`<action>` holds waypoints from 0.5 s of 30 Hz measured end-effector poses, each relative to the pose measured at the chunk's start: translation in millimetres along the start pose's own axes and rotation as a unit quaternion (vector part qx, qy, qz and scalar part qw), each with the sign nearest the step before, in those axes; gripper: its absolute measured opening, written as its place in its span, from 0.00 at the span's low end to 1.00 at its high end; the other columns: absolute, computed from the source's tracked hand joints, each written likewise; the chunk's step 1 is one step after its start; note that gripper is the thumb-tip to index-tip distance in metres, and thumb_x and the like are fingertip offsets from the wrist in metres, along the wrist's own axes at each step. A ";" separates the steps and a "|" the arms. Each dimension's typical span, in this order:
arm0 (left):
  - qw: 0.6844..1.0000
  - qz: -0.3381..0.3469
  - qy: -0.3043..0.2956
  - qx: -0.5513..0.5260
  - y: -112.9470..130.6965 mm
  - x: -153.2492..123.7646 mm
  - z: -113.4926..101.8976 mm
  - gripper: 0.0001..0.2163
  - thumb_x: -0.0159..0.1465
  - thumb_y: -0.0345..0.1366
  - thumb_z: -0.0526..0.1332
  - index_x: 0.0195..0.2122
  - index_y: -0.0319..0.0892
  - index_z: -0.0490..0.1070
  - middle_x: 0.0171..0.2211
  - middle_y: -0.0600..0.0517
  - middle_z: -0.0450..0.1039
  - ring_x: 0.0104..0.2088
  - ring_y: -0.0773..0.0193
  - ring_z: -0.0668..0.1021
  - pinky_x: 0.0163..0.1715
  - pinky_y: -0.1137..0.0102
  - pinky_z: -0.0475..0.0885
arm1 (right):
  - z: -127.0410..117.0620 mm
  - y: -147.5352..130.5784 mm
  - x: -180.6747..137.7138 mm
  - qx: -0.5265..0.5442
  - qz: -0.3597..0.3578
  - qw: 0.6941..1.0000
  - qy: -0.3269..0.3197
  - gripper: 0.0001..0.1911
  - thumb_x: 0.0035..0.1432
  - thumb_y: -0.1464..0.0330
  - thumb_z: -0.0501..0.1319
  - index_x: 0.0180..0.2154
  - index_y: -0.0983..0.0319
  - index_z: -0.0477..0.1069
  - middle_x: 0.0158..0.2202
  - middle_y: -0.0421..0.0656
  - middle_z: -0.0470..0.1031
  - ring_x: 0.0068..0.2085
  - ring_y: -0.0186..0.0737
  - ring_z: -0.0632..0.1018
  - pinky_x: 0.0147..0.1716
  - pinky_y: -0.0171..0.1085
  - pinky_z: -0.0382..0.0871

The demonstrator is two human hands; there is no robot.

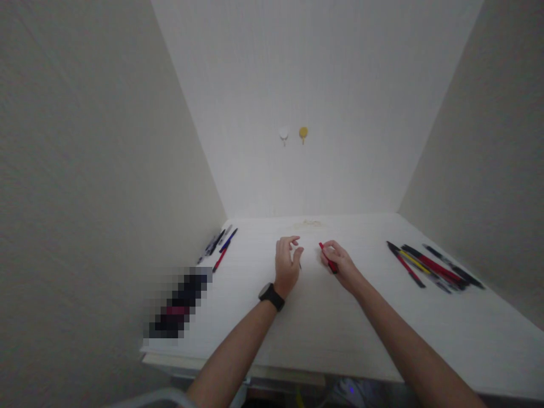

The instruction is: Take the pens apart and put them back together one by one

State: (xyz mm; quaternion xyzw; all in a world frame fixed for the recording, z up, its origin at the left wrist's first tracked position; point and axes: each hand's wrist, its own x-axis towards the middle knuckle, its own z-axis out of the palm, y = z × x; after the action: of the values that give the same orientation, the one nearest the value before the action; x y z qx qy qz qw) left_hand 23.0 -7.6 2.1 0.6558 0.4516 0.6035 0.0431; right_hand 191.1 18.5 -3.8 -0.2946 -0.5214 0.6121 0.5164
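My right hand (338, 262) is closed around a red pen (328, 262) with a dark lower end, held above the middle of the white table. My left hand (288, 260) is to its left, fingers curved and the thumb apart from them. Just beside the left palm shows a thin dark tip (300, 266); the rest of it is hidden, and I cannot tell what it belongs to. A black watch (272, 296) is on my left wrist.
Several pens and markers (429, 269), red, yellow and black, lie at the right. Along the left wall lie more pens, a blue one (228, 240) and a red one (220, 259) among them. A pixelated patch (181, 303) covers dark items nearby. Two hooks (303, 132) are on the back wall.
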 end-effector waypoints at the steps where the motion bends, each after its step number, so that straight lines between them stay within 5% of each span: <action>1: 0.999 0.013 -0.029 -0.008 0.7 -0.5 0.5 0.11 0.66 0.38 0.56 0.48 0.42 0.67 0.38 0.48 0.69 0.39 0.61 0.70 0.42 0.66 0.66 | 0.7 -0.4 -1.0 0.003 0.006 1.000 -0.023 0.17 0.53 0.56 0.64 0.33 0.58 0.59 0.18 0.33 0.61 0.21 0.31 0.59 0.20 0.32 0.45; 7: 0.991 0.078 -0.112 -0.015 4.1 -1.9 2.0 0.07 0.64 0.36 0.60 0.42 0.44 0.74 0.37 0.49 0.72 0.41 0.61 0.71 0.44 0.65 0.66 | 1.8 3.2 -4.3 0.032 0.017 0.990 -0.134 0.18 0.56 0.60 0.63 0.30 0.58 0.54 0.19 0.33 0.60 0.21 0.31 0.58 0.21 0.33 0.44; 15: 0.989 0.091 -0.118 -0.015 5.3 0.2 3.8 0.06 0.66 0.33 0.57 0.38 0.43 0.74 0.37 0.49 0.74 0.41 0.61 0.72 0.44 0.65 0.66 | 0.3 5.0 -4.9 0.011 0.025 0.986 -0.162 0.18 0.58 0.59 0.62 0.30 0.57 0.53 0.20 0.34 0.63 0.21 0.31 0.58 0.20 0.33 0.43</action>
State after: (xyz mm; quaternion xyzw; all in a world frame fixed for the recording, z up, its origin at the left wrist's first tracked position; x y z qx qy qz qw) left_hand 29.0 -8.7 4.5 0.7600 0.3728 0.5299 0.0514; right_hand 190.6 14.2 -9.2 -0.1987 -0.5842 0.6700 0.4126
